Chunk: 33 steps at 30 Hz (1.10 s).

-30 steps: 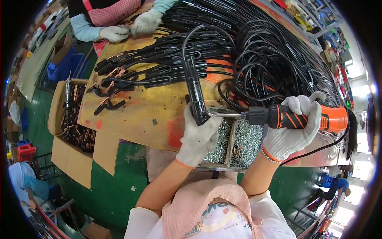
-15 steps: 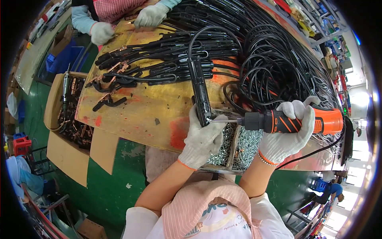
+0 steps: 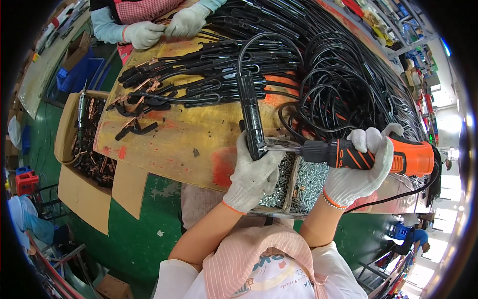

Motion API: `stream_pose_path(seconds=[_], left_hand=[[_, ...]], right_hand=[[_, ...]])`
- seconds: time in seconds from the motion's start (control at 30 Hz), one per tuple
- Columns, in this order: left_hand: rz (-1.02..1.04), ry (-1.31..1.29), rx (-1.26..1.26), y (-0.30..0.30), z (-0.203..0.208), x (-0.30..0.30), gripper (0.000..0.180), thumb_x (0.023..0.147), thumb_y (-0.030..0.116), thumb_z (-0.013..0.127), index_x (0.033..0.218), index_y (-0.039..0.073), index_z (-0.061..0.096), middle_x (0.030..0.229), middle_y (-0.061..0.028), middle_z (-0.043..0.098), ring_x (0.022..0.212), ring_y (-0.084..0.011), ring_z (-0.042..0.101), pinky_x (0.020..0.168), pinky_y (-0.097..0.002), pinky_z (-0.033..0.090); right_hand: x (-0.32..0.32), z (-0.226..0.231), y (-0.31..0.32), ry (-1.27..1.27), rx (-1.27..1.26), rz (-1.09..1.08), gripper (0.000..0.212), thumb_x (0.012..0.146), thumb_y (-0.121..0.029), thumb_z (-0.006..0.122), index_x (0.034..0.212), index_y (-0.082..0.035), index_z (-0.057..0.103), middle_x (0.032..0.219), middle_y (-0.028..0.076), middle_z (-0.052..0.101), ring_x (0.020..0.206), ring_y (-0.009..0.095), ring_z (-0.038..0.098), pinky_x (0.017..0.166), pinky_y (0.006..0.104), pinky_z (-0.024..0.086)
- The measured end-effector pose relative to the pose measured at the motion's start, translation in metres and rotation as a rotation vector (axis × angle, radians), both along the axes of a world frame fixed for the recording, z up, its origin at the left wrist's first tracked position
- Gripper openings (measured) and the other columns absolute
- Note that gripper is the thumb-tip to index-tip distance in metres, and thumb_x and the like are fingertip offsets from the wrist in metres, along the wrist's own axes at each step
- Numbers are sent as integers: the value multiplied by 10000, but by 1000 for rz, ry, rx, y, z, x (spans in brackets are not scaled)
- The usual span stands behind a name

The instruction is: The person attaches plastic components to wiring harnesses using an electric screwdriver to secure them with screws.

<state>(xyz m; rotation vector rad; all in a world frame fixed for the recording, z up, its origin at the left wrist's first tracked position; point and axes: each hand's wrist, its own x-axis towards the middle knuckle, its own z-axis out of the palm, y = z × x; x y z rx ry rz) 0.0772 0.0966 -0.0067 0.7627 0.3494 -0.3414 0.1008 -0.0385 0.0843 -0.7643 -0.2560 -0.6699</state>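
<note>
My gloved left hand (image 3: 253, 175) is closed around the lower end of a black welding electrode holder (image 3: 252, 112), which stands nearly upright with its cable looping from the top. An orange and black electric screwdriver (image 3: 366, 155) lies level in my gloved right hand (image 3: 366, 172), fingers wrapped round its body. Its thin bit points left and meets the side of the holder's lower end, beside my left fingers. Any screw at the tip is too small to make out. Below my hands sits a divided tray (image 3: 288, 202) full of small silver screws.
Black holders (image 3: 219, 89) lie in rows on the yellow table (image 3: 184, 134), with coiled black cables (image 3: 338, 84) to the right. Copper and black jaw parts fill a cardboard box (image 3: 67, 132) at left. Across the table, a co-worker's gloved hands (image 3: 186, 22) work.
The screwdriver has shifted slightly right and down, its bit still at the holder. My left hand has barely moved. The co-worker's hands have come together.
</note>
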Motion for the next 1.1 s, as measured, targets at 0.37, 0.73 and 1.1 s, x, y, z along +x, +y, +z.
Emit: stream_pose_path(seconds=[0.37,0.73,1.1], left_hand=[[71,20,71,-13,-4,2,754,831,35,676,1419,80,206,761,-35,559,459,-100,507,355,-256,413],[83,100,61,-12,-3,3,555,887,-130,474,1352,141,340,995,-32,514,687,-97,570,519,-226,534],[81,-22,-10,-5,-11,0,575,855,71,656,1316,122,316,809,-37,565,506,-95,511,414,-231,425]], right_hand=[[-15,17,32,69,-230,78,460,930,-87,588,1340,-112,382,770,-12,417,650,110,385,583,246,359],[6,14,40,110,-158,98,520,885,-8,606,1347,-44,370,753,31,480,584,119,424,535,266,405],[-7,27,62,223,-253,13,504,875,41,591,1318,-45,367,731,48,505,542,145,472,504,290,429]])
